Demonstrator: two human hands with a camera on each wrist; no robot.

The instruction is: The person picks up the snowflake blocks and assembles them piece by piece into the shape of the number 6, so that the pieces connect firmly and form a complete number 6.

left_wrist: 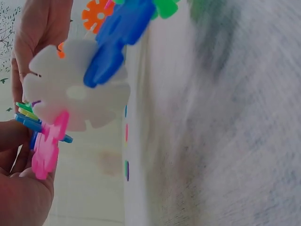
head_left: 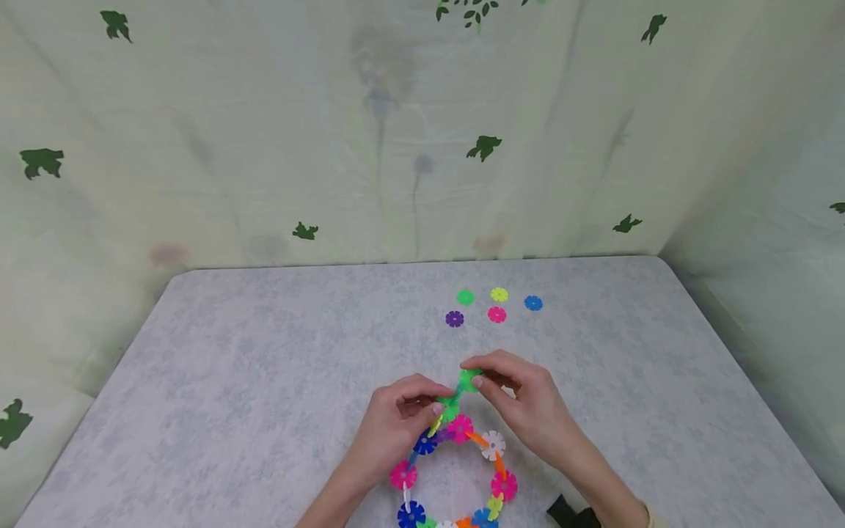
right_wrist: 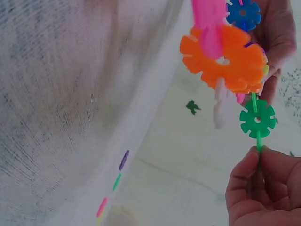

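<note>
Five loose discs (head_left: 497,314); one ring (head_left: 505,485), nearside of the left hand (head_left: 389,416) pinching it; right hand (head_left: 530,400) pinches one green disc (head_left: 469,380).

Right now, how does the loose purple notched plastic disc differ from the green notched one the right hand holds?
The loose purple notched disc lies flat on the table; the held green notched disc is raised, pinched by the right hand. The purple disc lies apart; the green disc joins a colourful chain. Both are notched.
</note>
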